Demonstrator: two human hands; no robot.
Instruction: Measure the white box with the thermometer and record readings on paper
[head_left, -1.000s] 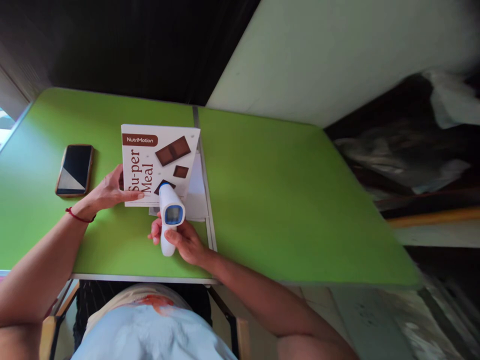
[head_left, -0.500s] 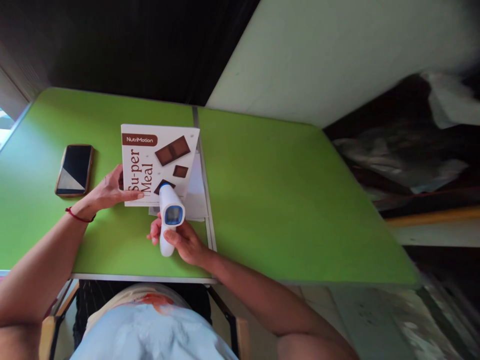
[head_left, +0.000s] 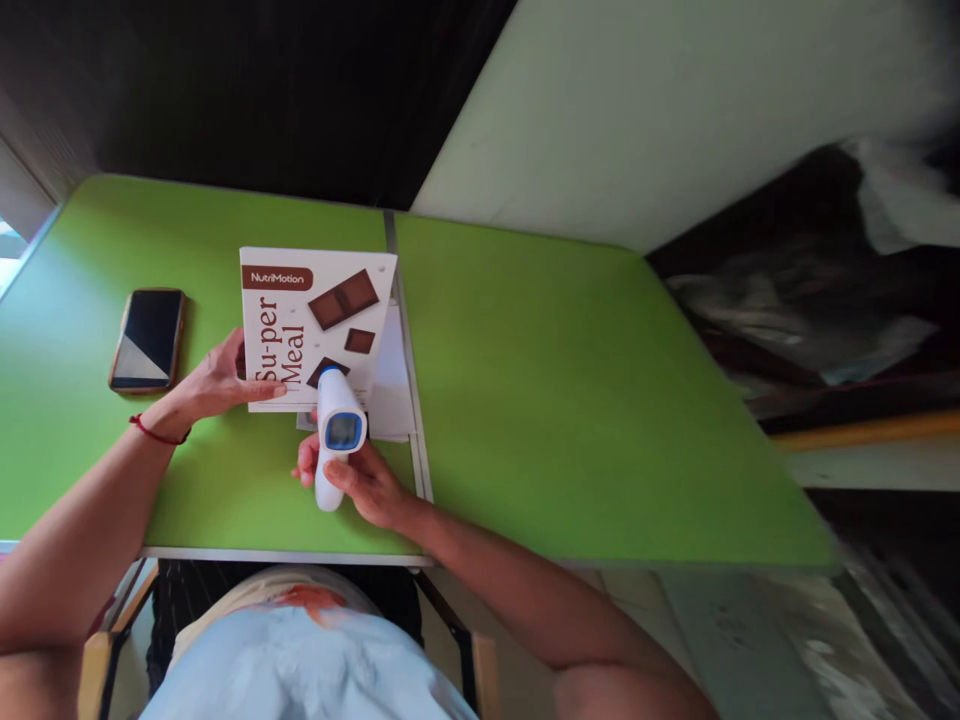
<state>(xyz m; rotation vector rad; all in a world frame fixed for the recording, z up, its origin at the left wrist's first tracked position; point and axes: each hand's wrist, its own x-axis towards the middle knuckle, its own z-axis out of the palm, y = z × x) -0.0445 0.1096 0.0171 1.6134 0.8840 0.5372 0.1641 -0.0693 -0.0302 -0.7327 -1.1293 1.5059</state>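
The green desk [head_left: 570, 400] carries everything, with a seam running from its far edge to its near edge about the middle. Just left of that seam, nearer the near edge than the far one, lies the white box [head_left: 315, 325] printed "Su-per Meal", flat on some white papers [head_left: 390, 385] that stick out at its right side. The left hand [head_left: 214, 385] lies loosely open against the box's left near corner, fingers spread flat on the lid and thumb at the side wall; its grip pins rather than clasps. The right hand [head_left: 367, 485], just nearer the near edge, has its grip closed around the handle of the white infrared thermometer [head_left: 337, 430], whose blue-rimmed display faces up and whose nose overlaps the box's near edge. A dark phone [head_left: 148, 340] lies near the left edge, well apart from the box.
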